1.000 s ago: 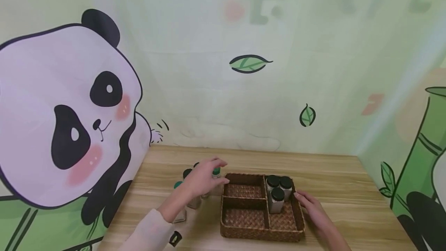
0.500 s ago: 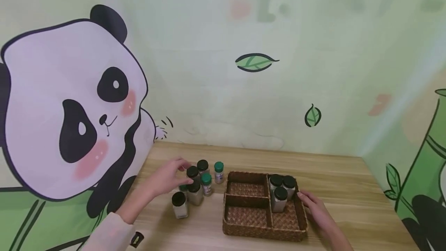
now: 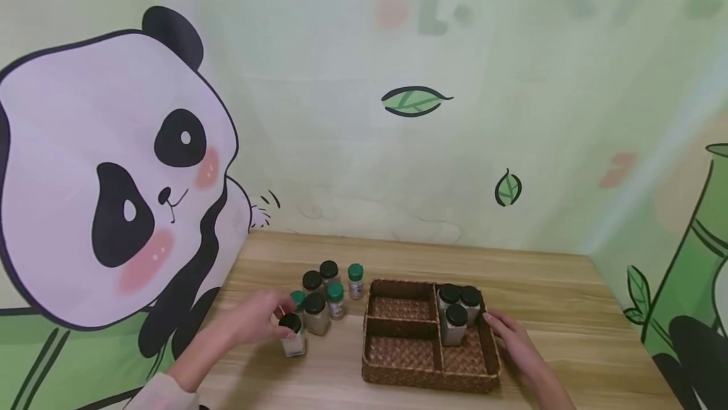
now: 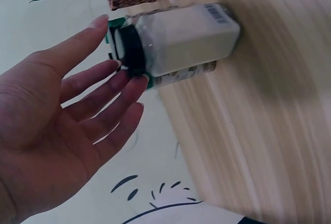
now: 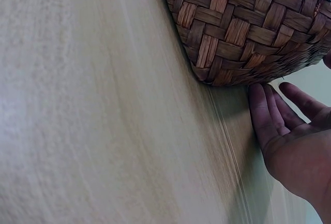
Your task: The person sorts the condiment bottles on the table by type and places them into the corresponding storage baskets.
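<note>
My left hand (image 3: 256,320) reaches to a clear square jar (image 3: 294,344) with a black lid and pale contents. In the left wrist view, the thumb and spread fingers (image 4: 106,92) of that hand lie around the lid end of the jar (image 4: 191,40), not closed tight. The jar stands upright on the table at the front of a jar cluster. At the other side, my right hand (image 3: 519,345) rests its fingertips against the right wall of a brown woven basket (image 3: 426,379). The right wrist view shows those fingers (image 5: 264,113) nearly straight at the basket's woven side (image 5: 248,32).
Behind the near jar stand several more, including a black-lidded jar (image 3: 316,316) and small green-lidded shakers (image 3: 355,283). The basket has three compartments; three black-lidded jars (image 3: 453,328) stand in the right one. A panda-printed backdrop (image 3: 341,163) rises behind the wooden table (image 3: 546,283).
My left hand has moved left from beside the basket, past the jar cluster, then down and nearer to the front jar's lid. The right hand stays at the basket's side.
</note>
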Available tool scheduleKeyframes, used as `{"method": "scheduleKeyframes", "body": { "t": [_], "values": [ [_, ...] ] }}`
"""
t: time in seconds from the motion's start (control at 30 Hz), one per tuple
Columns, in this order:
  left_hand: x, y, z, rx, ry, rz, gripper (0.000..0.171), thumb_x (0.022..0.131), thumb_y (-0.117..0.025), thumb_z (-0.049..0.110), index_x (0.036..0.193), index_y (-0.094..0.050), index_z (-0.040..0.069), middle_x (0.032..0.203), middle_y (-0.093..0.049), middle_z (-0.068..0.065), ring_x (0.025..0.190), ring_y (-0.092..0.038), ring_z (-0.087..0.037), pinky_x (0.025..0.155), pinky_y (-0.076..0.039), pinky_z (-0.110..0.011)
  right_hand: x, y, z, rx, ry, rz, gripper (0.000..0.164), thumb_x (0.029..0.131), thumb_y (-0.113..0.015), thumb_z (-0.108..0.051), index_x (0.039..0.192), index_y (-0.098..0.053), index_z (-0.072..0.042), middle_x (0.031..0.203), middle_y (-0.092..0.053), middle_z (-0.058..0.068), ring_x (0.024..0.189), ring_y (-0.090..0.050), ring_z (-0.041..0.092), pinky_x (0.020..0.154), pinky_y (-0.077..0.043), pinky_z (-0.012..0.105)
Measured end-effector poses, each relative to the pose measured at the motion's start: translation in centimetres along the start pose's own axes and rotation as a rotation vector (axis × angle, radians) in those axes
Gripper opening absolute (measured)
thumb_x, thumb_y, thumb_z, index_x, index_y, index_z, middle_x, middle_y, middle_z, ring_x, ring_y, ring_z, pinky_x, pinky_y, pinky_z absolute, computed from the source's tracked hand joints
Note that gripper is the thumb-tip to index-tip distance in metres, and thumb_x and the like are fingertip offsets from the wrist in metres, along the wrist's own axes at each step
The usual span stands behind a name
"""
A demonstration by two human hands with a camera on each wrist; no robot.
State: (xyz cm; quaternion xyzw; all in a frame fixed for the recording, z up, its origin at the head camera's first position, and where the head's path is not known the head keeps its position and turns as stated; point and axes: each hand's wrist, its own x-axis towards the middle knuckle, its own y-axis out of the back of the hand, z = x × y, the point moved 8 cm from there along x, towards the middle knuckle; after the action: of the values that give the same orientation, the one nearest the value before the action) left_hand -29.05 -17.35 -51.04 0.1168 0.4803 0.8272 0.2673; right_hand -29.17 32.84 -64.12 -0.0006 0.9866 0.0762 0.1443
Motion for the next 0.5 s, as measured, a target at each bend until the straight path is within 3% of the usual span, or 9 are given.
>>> {"method": "scheduleKeyframes", "body": {
  "t": [0.23,0.5],
  "values": [
    [0.0,-0.7,0.5,0.042,-0.053,0.022,0.035,0.081,-0.093,0.014,0.109,-0.073,0.003,0.103,-0.069,-0.003,0.092,-0.069,-0.022,0.082,-0.059,-0.039,0.1,0.0,0.1,-0.005,0.006,0.002,0.075,0.109,-0.056,-0.048,0.156,-0.039,0.009,0.158,-0.043,0.031,0.148,-0.037,0.048,0.119,-0.034,0.064],
    [0.2,-1.3,0.2,0.066,-0.037,0.033,0.036,0.079,-0.095,0.013,0.107,-0.073,0.006,0.101,-0.065,-0.002,0.092,-0.065,-0.021,0.079,-0.057,-0.036,0.2,0.1,0.3,0.004,0.010,-0.003,0.074,0.110,-0.055,-0.045,0.157,-0.038,0.009,0.160,-0.040,0.032,0.150,-0.034,0.050,0.119,-0.033,0.066]
  ]
}}
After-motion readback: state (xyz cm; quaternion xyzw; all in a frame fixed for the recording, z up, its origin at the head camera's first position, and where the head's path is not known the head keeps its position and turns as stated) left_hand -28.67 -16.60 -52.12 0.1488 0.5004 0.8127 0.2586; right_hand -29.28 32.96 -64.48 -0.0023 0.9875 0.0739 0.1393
